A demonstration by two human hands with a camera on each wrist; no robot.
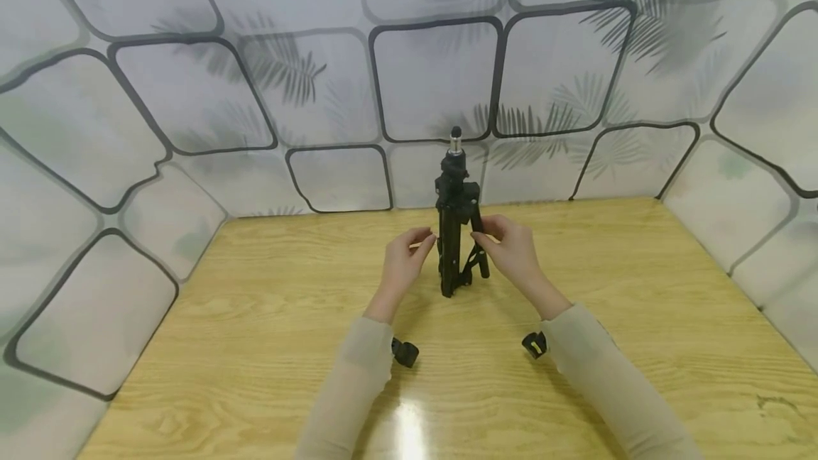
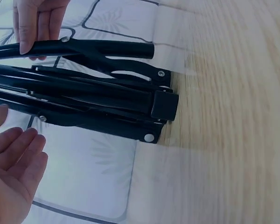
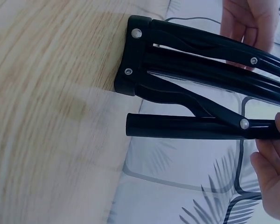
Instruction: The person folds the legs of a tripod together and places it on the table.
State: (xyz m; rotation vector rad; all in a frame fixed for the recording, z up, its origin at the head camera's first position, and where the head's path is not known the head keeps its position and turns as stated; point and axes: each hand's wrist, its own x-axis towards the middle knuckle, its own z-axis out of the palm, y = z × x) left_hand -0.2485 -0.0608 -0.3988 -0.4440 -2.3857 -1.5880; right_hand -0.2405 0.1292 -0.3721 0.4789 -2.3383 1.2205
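Pale sleeves [image 1: 607, 382] extend from the bottom of the head view toward a black tripod [image 1: 451, 247], upright near the centre on a wood-grain table [image 1: 255, 346]. The right hand [image 1: 511, 247] pinches its right-hand leg [image 3: 177, 126], angled slightly outward; the left hand [image 1: 404, 258], just left of the tripod, has thumb and fingers apart, any contact unclear. Glossy tubes carry braces [image 3: 175, 95] with silver rivets [image 3: 244, 123]; a silver stem [image 1: 455, 145] tops it. Behind: a leaf-print wall [image 1: 437, 84].

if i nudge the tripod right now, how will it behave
Unsupported, the tripod would probably tip easily, standing tall on a narrow base. The leg in the right hand likely swings, given its riveted brace. Its shiny surface may feel slippery.
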